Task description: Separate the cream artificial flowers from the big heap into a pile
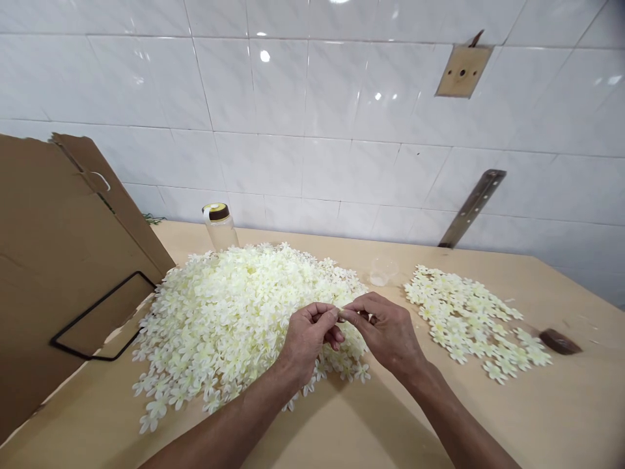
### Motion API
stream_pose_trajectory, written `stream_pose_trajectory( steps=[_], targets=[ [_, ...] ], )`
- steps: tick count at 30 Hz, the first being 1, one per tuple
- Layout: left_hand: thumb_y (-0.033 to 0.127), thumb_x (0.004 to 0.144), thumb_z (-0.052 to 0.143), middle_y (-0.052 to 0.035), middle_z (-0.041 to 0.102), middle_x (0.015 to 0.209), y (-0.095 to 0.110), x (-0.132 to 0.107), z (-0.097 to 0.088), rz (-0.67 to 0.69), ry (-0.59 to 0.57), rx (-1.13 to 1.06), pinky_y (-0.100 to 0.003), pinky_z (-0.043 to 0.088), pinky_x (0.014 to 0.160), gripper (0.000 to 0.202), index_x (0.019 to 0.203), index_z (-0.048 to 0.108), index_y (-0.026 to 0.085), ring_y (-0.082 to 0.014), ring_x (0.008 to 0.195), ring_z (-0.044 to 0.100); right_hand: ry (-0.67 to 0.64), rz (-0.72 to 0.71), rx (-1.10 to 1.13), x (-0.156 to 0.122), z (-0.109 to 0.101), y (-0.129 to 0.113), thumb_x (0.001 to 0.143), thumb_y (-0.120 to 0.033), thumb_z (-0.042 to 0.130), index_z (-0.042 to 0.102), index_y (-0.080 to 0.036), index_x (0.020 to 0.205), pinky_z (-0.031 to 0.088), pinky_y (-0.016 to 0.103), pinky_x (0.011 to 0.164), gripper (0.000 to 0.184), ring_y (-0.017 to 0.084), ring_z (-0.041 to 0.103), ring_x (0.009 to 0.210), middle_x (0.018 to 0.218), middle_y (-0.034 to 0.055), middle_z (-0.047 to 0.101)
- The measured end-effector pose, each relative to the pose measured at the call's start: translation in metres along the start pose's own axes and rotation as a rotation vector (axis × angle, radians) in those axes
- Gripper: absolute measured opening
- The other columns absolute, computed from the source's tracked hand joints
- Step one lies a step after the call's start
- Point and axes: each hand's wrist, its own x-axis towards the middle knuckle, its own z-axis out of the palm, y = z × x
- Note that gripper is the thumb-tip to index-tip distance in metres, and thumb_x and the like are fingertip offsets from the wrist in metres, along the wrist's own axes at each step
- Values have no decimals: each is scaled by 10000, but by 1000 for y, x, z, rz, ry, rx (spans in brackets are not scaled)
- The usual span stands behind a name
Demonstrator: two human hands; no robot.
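My left hand (312,335) and my right hand (383,326) meet fingertip to fingertip over the front right side of a large heap of pale yellow-white artificial flowers (234,306). Each hand is closed in a pinch of thumb and forefinger. Something small and pale shows between the fingertips, too small and covered to name. To the right of my right hand, a smaller flat spread of similar flowers (463,312) lies on the wooden table (371,423).
A cardboard box (63,260) stands at the left, with a black wire frame (97,319) before it. Behind the heap is a clear bottle (221,228). A small clear cup (381,272), a dark brown lump (560,341) and a metal bracket (471,208) are at the right, before the tiled wall.
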Motion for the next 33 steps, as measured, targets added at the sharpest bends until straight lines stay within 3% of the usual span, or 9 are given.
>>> stream_pose_trajectory(
  steps=[8, 19, 28, 33],
  targets=[
    [393, 764, 753, -22, 625, 566, -1, 0, 0, 28, -10, 14, -220, 445, 500, 300, 834, 672, 113, -107, 485, 534, 26, -3, -13, -1, 3, -4, 940, -282, 604, 717, -209, 795, 476, 279, 660, 198, 168, 634, 718, 776, 30, 700],
    [439, 743, 776, -47, 665, 678, -2, 1, 1, 22, -8, -14, -220, 435, 483, 349, 819, 683, 111, -96, 493, 540, 60, 182, -90, -3, 5, -6, 928, -452, 576, 680, -213, 708, 443, 275, 578, 342, 169, 613, 591, 668, 18, 684],
    [383, 711, 807, -17, 622, 595, -2, 0, 1, 7, -1, -5, -221, 438, 480, 331, 854, 675, 114, -111, 506, 549, 97, 47, -164, -2, 10, -7, 966, -377, 524, 640, -201, 689, 416, 262, 581, 348, 148, 579, 583, 655, 24, 643],
    [387, 712, 800, -11, 618, 587, -2, 0, 1, 14, 8, 21, -220, 436, 470, 322, 835, 670, 119, -106, 489, 540, 77, 105, -135, -2, 9, -10, 971, -418, 485, 602, -203, 638, 423, 263, 559, 413, 154, 585, 553, 628, 30, 643]
  ],
)
